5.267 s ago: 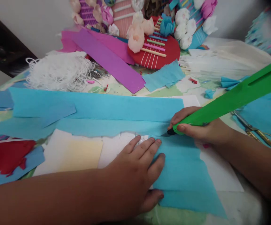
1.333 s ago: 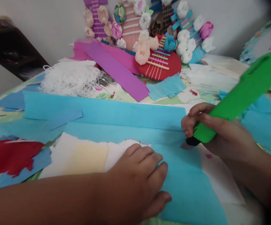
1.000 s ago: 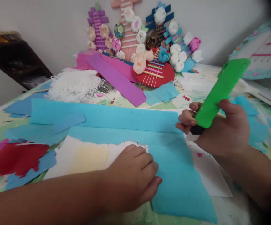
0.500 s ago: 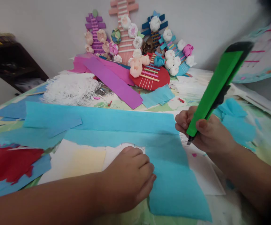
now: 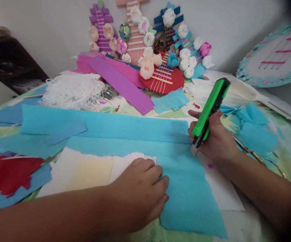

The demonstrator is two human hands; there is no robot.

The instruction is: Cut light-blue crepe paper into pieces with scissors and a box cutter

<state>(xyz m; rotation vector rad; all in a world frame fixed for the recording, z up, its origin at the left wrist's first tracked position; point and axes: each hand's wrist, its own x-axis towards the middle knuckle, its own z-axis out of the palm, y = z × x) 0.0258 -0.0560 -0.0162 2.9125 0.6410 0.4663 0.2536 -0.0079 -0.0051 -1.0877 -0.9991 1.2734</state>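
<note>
My right hand [image 5: 217,136] grips a green and black utility knife [image 5: 209,109], tilted, with its short blade pointing down. The blade tip is over the turquoise crepe paper [image 5: 191,198], near the end of a folded turquoise strip [image 5: 125,126]; whether it touches is unclear. Resting beside the crepe paper's inner edge, my left hand [image 5: 141,193] has bent, slightly spread fingers, with the tips partly on that sheet. Its thumb is hidden. White paper [image 5: 67,163] with a pale yellow patch lies under my left hand and forearm.
Gold-handled scissors [image 5: 257,156] lie right of my right wrist, by crumpled turquoise paper [image 5: 257,134]. Behind are white string [image 5: 72,90], a purple strip [image 5: 125,85] and flower-decorated stick crafts [image 5: 135,37]. Red paper [image 5: 9,173] sits at the left.
My right hand has turned and brought the knife lower and to the left, with the blade now over the turquoise paper. The scissors have come into sight. My left hand stays nearly in place.
</note>
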